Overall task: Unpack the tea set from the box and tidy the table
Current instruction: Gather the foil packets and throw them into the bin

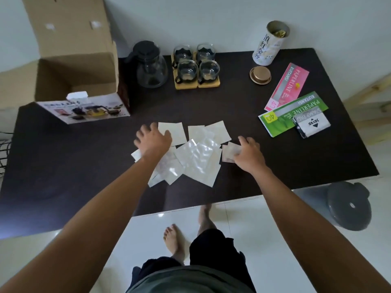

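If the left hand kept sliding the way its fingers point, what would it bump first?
Probably the pale square paper packet just beyond the left hand; its fingers already seem to touch that packet's edge, though depth is unclear.

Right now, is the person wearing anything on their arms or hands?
No. Both arms are bare all the way up, with no sleeves in view. The left hand and right hand have no gloves, rings, watch or bracelets that I can see.

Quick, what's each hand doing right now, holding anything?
Left hand: open, fingers spread, palm down over the scattered plastic bags, gripping nothing.
Right hand: closed on a few small bags.
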